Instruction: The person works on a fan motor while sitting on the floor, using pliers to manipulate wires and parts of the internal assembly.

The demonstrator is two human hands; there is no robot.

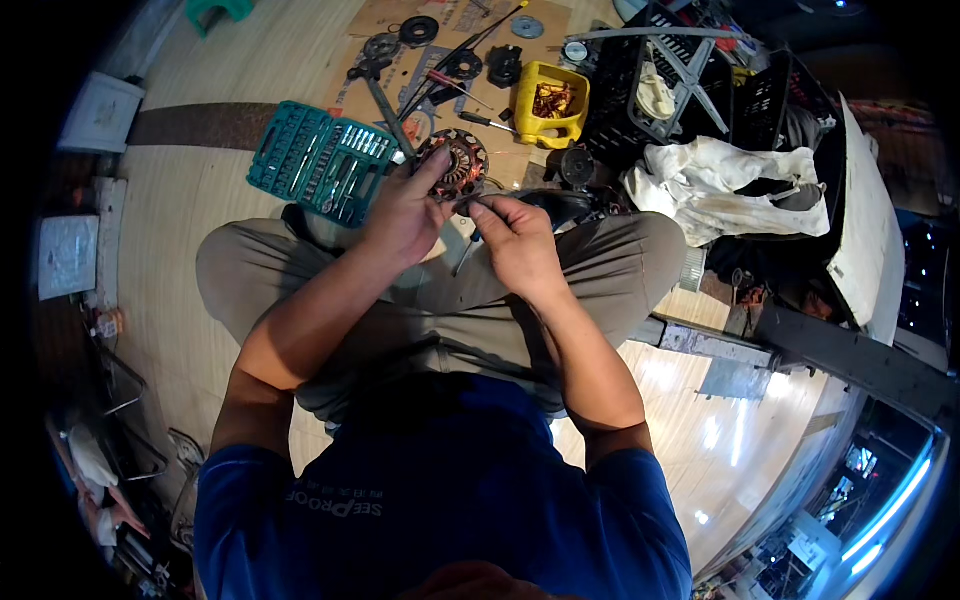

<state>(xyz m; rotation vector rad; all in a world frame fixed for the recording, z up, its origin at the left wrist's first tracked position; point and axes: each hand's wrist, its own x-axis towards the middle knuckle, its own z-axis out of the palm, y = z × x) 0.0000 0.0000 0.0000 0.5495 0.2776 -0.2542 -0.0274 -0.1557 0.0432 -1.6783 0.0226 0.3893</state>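
The pale, plank-patterned floor point(170, 230), crossed at upper left by a dark brown strip point(200, 126), carries a brown cardboard sheet point(347, 92), with an open teal socket case point(315, 155) near its lower left corner. On the cardboard lie a black ring-shaped part point(418, 31), a grey disc point(527, 27), a screwdriver with a dark, yellow-banded handle point(475, 118) and, toward the right side, a yellow cut-open jug point(545, 131). Farther left, the floor bears a white box point(102, 112) and a green stool point(220, 9).
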